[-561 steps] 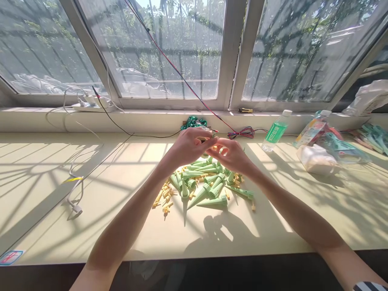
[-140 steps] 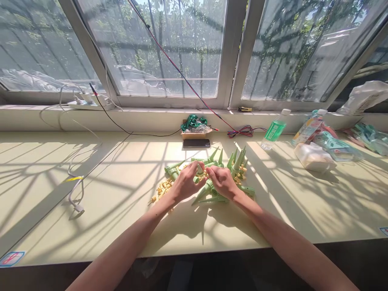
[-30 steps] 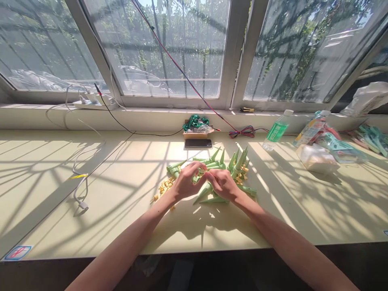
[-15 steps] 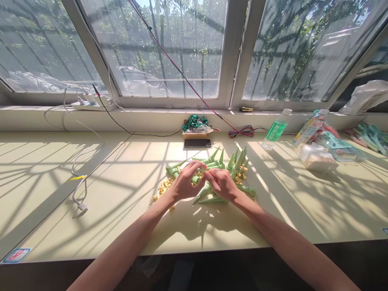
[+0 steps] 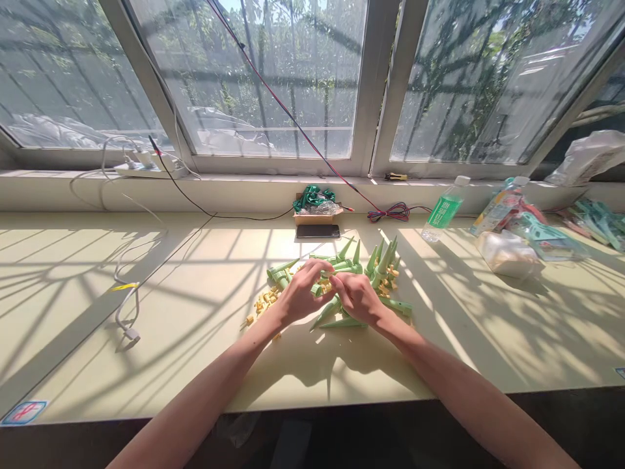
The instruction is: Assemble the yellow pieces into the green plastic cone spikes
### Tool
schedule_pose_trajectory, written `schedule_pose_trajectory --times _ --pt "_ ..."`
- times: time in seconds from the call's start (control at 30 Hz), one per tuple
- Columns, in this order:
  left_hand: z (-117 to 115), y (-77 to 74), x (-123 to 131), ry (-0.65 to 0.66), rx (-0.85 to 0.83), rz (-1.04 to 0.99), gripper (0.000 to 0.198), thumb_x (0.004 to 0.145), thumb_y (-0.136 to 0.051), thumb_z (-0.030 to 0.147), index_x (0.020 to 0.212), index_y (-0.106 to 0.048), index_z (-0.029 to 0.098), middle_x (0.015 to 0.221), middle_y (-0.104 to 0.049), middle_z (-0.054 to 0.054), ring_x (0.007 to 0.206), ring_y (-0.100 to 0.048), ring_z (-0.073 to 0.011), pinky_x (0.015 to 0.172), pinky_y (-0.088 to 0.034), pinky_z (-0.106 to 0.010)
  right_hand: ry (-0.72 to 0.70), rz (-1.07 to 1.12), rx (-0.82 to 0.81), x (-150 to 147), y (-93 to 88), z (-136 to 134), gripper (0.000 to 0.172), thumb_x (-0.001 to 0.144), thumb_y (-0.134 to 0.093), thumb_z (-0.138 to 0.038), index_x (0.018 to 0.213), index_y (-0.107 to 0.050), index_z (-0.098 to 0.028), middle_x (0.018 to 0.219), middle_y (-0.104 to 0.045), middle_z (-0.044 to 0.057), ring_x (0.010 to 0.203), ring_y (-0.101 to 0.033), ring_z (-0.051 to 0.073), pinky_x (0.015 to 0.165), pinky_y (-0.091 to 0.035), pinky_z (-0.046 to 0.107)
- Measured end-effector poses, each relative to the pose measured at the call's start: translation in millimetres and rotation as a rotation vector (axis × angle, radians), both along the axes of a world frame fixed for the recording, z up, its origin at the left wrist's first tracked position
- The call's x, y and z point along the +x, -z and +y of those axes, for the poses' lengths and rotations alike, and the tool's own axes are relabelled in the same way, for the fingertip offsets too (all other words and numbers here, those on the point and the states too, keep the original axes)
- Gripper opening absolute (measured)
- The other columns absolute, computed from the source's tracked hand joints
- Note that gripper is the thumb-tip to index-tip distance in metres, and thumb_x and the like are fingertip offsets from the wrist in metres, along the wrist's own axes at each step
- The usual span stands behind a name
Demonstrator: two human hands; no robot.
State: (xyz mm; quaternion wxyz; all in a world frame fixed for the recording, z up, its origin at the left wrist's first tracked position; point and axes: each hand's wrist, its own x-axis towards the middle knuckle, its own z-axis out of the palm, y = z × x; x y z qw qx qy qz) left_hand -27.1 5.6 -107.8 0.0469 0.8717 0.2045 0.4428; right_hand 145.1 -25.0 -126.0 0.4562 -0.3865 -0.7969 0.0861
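Note:
My left hand (image 5: 303, 292) and my right hand (image 5: 355, 294) meet over a pile of green cone-shaped pieces (image 5: 342, 320). Both hands have bent fingers pinched close together at the fingertips; whatever they hold is too small and hidden to name. Several green cones stand upright (image 5: 385, 260) just beyond my right hand, others lie flat around and beneath both hands. Small yellow pieces (image 5: 267, 301) are scattered left of my left hand, and more yellow pieces (image 5: 389, 280) lie among the cones on the right.
Behind the pile are a black phone (image 5: 318, 231) and a small box (image 5: 312, 219) of green material. A green-labelled bottle (image 5: 444, 212), another bottle (image 5: 498, 207) and a white packet (image 5: 508, 253) are at the right. A white cable (image 5: 127, 306) lies left.
The fingers and thumbs have shifted very slightly at the pinch, and the shadow below the hands has changed shape. The objects on the table have not moved.

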Motion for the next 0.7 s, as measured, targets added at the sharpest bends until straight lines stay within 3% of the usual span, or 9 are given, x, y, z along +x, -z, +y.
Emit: schedule_pose_trajectory --times 0.2,0.5,0.7 --pt "-0.1 0.8 -0.4 0.009 0.007 0.003 0.025 0.083 -0.061 0.016 0.106 -0.051 0.017 0.098 -0.062 -0.009 0.093 -0.061 -0.0201 0.075 -0.055 -0.033 0.013 -0.036 -0.009 1.4 2.2 0.4 0.041 0.102 -0.033 -0.031 0.066 -0.047 -0.02 0.058 -0.051 -0.001 0.049 -0.042 0.01 0.053 -0.033 0.024" --pt "-0.9 2.7 -0.9 0.041 0.008 -0.028 0.027 0.081 -0.063 0.015 0.104 -0.05 0.019 0.099 -0.063 -0.008 0.095 -0.062 -0.0207 0.08 -0.055 -0.036 -0.001 0.011 -0.024 2.5 7.7 3.8 0.042 0.102 -0.033 -0.028 0.064 -0.05 -0.018 0.058 -0.052 0.0 0.05 -0.047 0.01 0.054 -0.038 0.024" --pt "-2.7 3.2 0.6 0.077 0.014 -0.081 0.031 0.078 -0.064 0.013 0.105 -0.049 0.02 0.1 -0.063 -0.008 0.093 -0.062 -0.02 0.079 -0.055 -0.036 -0.043 0.078 -0.047 1.1 2.2 1.4 0.046 0.102 -0.032 -0.029 0.062 -0.052 -0.019 0.055 -0.056 0.0 0.048 -0.052 0.011 0.054 -0.043 0.025"
